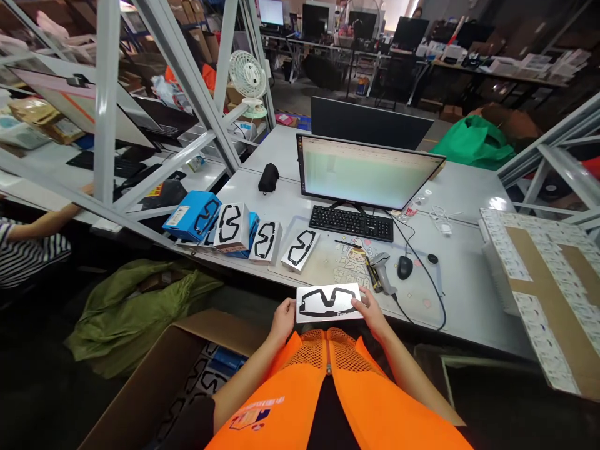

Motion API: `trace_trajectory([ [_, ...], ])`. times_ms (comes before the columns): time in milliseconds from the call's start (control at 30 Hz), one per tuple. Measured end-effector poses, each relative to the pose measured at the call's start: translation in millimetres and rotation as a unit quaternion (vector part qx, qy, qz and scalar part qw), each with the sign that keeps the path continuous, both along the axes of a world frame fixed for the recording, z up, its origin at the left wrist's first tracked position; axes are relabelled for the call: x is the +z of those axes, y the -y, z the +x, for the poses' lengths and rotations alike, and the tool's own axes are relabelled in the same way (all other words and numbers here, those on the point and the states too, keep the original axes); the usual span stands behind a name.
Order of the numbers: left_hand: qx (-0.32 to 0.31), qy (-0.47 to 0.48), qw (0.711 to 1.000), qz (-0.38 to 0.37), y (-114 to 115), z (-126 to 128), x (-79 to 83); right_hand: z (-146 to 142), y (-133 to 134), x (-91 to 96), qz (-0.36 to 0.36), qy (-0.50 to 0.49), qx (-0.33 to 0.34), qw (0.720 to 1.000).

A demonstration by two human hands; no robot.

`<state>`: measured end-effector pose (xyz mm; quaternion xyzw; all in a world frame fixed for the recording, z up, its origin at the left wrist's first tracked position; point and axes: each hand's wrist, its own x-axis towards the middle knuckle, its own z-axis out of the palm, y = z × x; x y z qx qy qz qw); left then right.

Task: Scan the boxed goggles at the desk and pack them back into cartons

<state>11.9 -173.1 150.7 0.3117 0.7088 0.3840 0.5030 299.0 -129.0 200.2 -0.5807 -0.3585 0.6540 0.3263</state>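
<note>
Between my two hands is a white box (323,312) with a black glasses-like frame printed on it, held just off the desk's front edge. My left hand (284,319) grips its left end. My right hand (371,310) is closed on the right end, thumb lying over the printed face. Similar white boxes stand on the desk: one box (300,250) nearest my hands, another box (265,242) left of it, and a third box (231,226) on top of a blue one. A larger blue box (193,215) sits farther left.
A monitor (370,172), keyboard (351,223), mouse (405,267) and barcode scanner (383,272) are on the desk. An open carton (135,387) of similar boxes is at lower left. Metal frame bars (187,81) rise at left, near another person's arm (47,222). A label-covered cardboard piece (544,300) is right.
</note>
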Motion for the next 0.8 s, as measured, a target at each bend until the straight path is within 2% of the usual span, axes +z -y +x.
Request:
trace_trajectory([
  [133,0.028,0.007,0.999,-0.015,4,-4,1.3,28,-6,-2.2,0.002,0.008,-0.039,0.999],
  [333,0.058,-0.006,0.998,-0.003,11,-13,9.1,61,-16,7.6,0.003,0.014,-0.075,0.997],
  [433,0.052,-0.01,0.999,0.003,11,-11,8.1,57,-17,9.7,0.003,0.018,-0.065,0.998],
  [667,0.0,-0.012,1.0,0.009,13,13,0.7,17,1,0.0,0.007,0.004,0.002,1.0],
  [800,-0.016,-0.021,1.0,-0.001,18,17,2.5,17,9,-3.5,-0.011,0.008,0.006,1.0],
])
